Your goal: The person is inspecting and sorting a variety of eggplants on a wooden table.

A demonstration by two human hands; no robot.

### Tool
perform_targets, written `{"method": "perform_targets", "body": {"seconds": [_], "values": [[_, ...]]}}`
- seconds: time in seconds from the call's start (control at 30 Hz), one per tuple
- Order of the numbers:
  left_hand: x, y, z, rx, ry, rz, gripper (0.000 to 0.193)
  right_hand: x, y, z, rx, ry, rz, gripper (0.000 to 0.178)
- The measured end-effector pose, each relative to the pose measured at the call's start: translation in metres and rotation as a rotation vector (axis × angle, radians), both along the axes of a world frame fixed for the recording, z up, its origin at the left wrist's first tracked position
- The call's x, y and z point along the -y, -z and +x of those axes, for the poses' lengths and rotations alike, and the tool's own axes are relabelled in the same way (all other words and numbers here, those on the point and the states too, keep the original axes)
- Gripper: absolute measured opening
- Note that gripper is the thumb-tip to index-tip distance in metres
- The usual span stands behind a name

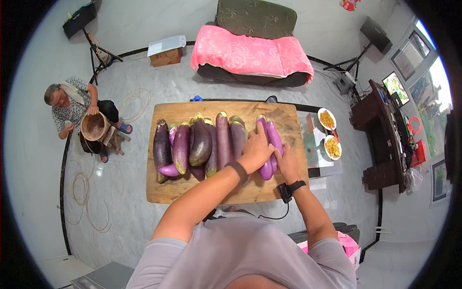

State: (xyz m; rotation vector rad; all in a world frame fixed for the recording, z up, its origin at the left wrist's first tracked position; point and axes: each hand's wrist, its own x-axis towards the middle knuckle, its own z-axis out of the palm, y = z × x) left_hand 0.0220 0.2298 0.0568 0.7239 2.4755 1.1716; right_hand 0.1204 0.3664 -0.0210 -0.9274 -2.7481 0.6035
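Toward the right end of the wooden table (202, 192), light purple eggplants (275, 136) lie close together, pointing away from me. My left hand (257, 151) reaches over them from the left, one finger stretched along an eggplant and the thumb across toward the right. On their right side my right hand (288, 166) presses its fingers around the near half of an eggplant. The palms and some fingertips are hidden. Left of my hands, several dark purple eggplants (200, 143) lie in a row. A slimmer light purple eggplant (169, 170) lies crosswise among them.
A glass-topped stand with two bowls of food (327, 119) adjoins the table's right side. At the left, a seated person (72, 108) holds a round basket (94, 126). A pink-covered sofa (252, 53) stands beyond the table; a dark desk (380, 139) is at the right.
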Motion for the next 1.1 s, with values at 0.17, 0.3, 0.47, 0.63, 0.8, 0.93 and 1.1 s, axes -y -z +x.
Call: {"method": "perform_targets", "body": {"seconds": [0.17,0.3,0.47,0.63,0.8,0.93,1.1], "values": [[-0.021,0.003,-0.005,-0.035,0.093,-0.162,0.078,0.008,0.005,0.004,-0.122,0.008,-0.018,0.04],[-0.036,0.04,-0.008,-0.27,-0.022,-0.221,0.063,0.033,0.006,0.008,-0.443,-0.057,-0.117,0.037],[-0.028,0.034,-0.011,-0.29,0.038,-0.289,0.051,0.048,0.003,0.019,-0.331,-0.177,-0.045,0.04],[0.011,0.027,-0.008,-0.331,0.142,-0.083,0.029,0.062,-0.004,0.017,-0.334,-0.249,0.062,0.053],[0.065,0.017,0.017,-0.283,0.004,0.098,0.02,0.075,-0.028,0.013,-0.511,-0.232,0.033,0.054],[0.102,0.031,0.027,-0.334,-0.116,0.04,0.022,0.095,-0.053,0.005,-0.45,-0.366,0.127,0.054],[0.118,0.043,0.035,-0.323,-0.118,0.052,0.028,0.117,-0.059,-0.026,-0.331,-0.31,0.243,0.063]]}}
